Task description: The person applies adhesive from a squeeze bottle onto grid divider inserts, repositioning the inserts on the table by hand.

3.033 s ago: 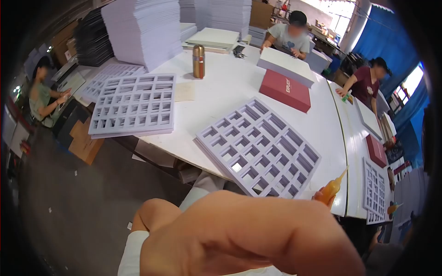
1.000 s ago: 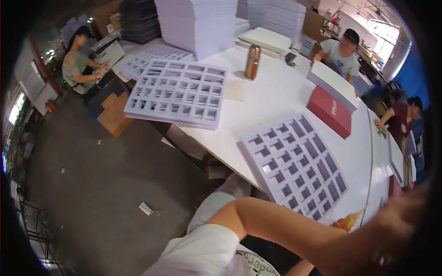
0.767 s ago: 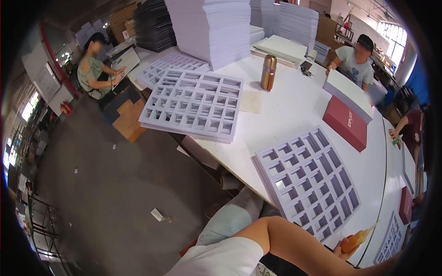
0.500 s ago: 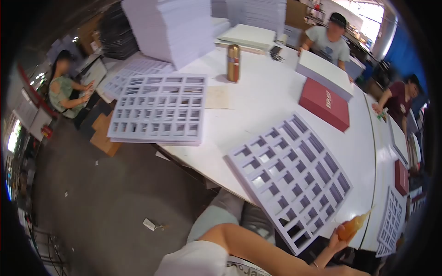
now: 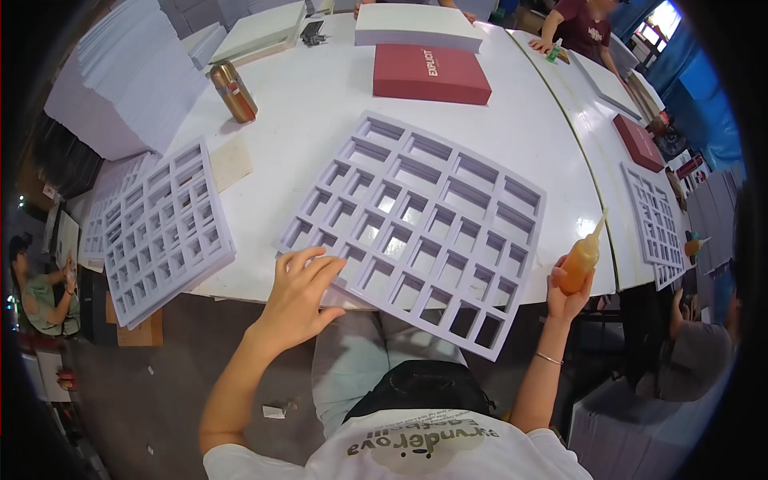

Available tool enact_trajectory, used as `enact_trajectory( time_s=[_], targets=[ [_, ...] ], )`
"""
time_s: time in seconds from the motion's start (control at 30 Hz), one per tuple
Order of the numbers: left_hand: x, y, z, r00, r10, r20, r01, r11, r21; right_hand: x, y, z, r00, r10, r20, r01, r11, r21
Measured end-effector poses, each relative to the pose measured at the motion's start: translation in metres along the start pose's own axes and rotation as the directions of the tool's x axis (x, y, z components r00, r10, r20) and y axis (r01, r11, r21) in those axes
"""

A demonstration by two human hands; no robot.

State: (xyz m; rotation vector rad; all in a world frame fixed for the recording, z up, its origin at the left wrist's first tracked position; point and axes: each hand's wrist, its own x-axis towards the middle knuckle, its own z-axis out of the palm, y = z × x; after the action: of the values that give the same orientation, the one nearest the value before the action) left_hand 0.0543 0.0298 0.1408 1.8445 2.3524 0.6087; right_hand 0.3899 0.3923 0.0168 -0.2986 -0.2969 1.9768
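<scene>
A white grid insert with rows of rectangular cut-outs lies askew on the table, its near corner jutting past the front edge. My left hand is at the insert's lower left side, fingers stretched over the rim and thumb spread away. I cannot tell how firmly the fingertips touch it. In my right hand is an amber squeeze bottle, held upright with its thin pointed nozzle up, just right of the insert. My fingers wrap round the bottle's lower part.
On the white table are a red box, a thick white stack and a gold-brown flask. More grid inserts lie left, below a tall sheet stack. Co-workers sit left and stand far right.
The view has swung right. My left hand has come into sight at the insert's near left side. My right hand still has the squeeze bottle, now more upright.
</scene>
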Motion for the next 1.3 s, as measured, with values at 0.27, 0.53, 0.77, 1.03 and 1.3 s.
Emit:
enact_trajectory(
  time_s=[0.27,0.53,0.77,1.03,1.3],
  targets=[
    [0.054,0.008,0.005,0.946,0.174,0.273,-0.203,0.976,0.079,-0.002,0.000,0.004,1.000,-0.004,-0.027,0.003,0.999,-0.035],
    [0.071,0.008,0.013,0.902,0.260,0.345,-0.313,0.944,0.108,-0.005,0.006,0.015,0.991,-0.048,-0.128,0.046,0.999,-0.022],
    [0.066,0.025,-0.030,0.930,0.294,0.221,-0.322,0.941,0.105,-0.006,0.006,0.014,0.993,-0.049,-0.107,0.047,0.999,-0.014],
    [0.236,-0.026,-0.079,0.950,0.253,-0.185,-0.181,0.924,0.338,-0.007,0.006,0.019,0.990,-0.059,-0.131,0.063,0.998,0.028],
    [0.222,-0.037,-0.008,0.967,0.062,-0.246,-0.024,0.988,0.153,-0.005,0.003,0.010,0.996,-0.040,-0.075,0.040,0.999,-0.011]
  ],
)
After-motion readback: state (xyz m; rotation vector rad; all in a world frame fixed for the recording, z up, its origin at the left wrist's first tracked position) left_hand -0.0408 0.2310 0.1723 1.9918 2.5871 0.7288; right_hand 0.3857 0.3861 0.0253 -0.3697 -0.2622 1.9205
